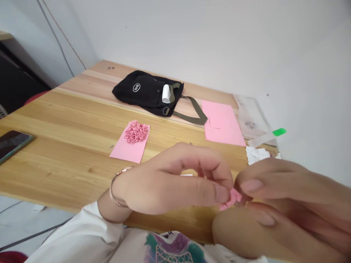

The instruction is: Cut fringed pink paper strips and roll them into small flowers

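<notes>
A small crumpled piece of pink paper (233,199) sits between my two hands, above the near edge of the table. My left hand (175,182), with a bracelet at the wrist, pinches it between thumb and bent fingers. From the right, my right hand (290,204) closes its fingertips at the paper's other side; its thumb and index finger partly hide the grip. Further off to the left lies a flat pink sheet (127,151) with a heap of small pink bead-like stamens (136,132) on it.
On the wooden table (76,146) lie a black bag (137,96) with a white roll (166,93) on top, larger pink sheets (223,124), white scraps (257,155), a green-ended strip (279,132) and clear plastic (251,113). A phone (13,144) rests at the left edge.
</notes>
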{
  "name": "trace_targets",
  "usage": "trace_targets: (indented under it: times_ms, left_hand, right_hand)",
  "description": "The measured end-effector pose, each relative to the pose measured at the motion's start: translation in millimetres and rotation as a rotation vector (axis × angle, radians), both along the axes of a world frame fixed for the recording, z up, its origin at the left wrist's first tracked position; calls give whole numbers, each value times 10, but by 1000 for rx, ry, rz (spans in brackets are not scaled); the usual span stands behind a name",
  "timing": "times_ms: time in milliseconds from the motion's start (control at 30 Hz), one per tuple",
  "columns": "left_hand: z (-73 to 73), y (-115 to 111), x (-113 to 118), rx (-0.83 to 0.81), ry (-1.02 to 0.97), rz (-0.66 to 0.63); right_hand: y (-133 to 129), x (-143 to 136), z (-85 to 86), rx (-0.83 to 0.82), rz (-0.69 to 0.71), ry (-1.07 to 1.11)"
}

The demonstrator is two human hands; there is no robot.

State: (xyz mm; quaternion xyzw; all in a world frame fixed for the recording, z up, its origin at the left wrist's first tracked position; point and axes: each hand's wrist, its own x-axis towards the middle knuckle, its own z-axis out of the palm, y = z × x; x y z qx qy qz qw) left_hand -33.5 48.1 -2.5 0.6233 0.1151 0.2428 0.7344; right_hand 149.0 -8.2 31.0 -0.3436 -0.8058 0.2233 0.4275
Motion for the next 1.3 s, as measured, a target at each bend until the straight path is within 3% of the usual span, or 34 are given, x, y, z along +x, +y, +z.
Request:
trace_targets:
  times_ms: [167,333,600,733,900,1033,1300]
  left_hand:
    - [23,-4,8,-114,13,-49]
    - [29,10,-1,-125,68,-130]
    - [54,-42,-5,-151,111,-82]
    - [58,-62,4,-176,111,-75]
    - [59,-57,15,-62,98,-19]
    - [65,-61,3,34,126,19]
    - [34,-131,19,410,77,250]
  right_hand:
    - [41,-92,41,61,21,-14]
    - [65,-138,46,99,34,-45]
    - [-2,-136,-62,33,-22,77]
    - [18,-127,-48,39,-24,23]
    - [44,-101,21,59,20,-46]
    - [22,-131,21,35,-24,-19]
    - [-76,36,-151,-152,-156,91]
